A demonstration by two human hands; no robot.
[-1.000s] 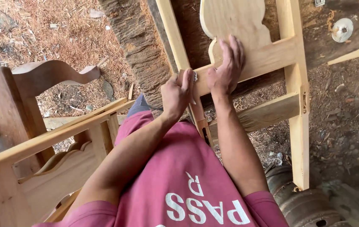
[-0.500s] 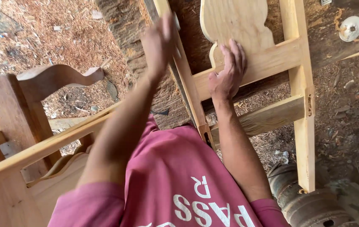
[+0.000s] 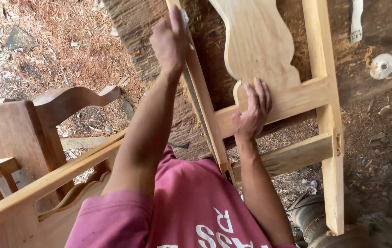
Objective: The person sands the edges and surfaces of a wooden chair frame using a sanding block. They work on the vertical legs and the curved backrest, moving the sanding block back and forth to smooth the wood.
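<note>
A pale unfinished chair-back frame [image 3: 325, 105] lies across a dark rough timber slab [image 3: 143, 41]. It has a curved splat [image 3: 255, 41], a cross rail [image 3: 299, 98] and a lower rail [image 3: 292, 154]. My left hand [image 3: 170, 39] is far up the frame's left upright [image 3: 204, 108], fingers closed on what looks like a small grey piece of sandpaper pressed to the wood. My right hand [image 3: 253, 112] lies flat, fingers spread, on the cross rail at the foot of the splat. My pink shirt [image 3: 196, 202] fills the bottom.
A darker wooden chair [image 3: 17, 128] with a curved arm stands at the left, with a pale chair rail [image 3: 53, 177] in front of it. Near the right edge are a white disc [image 3: 382, 65] and a rusty metal drum [image 3: 318, 220]. Wood shavings cover the ground.
My left hand has slid from the cross-rail joint far up the left upright. My right hand stays on the cross rail. The view has tilted, so the frame sits lower.
</note>
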